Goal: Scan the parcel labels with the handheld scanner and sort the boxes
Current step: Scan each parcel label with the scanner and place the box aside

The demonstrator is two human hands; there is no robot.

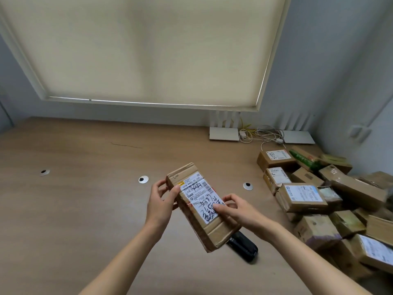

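I hold a long flat cardboard parcel (214, 228) above the wooden table (85, 188), its white label (201, 199) with black handwriting facing up. My left hand (162, 199) grips the parcel's far left edge. My right hand (236, 208) holds its right side, thumb pressed on the label. The black handheld scanner (244, 246) lies on the table just under the parcel's near end, partly hidden by it. Neither hand touches the scanner.
A heap of several labelled cardboard boxes (331, 207) fills the table's right side. Two white routers (223, 133) and tangled cables (263, 135) sit at the back by the wall. Three round cable grommets (143, 179) dot the tabletop. A closed blind (148, 50) hangs behind.
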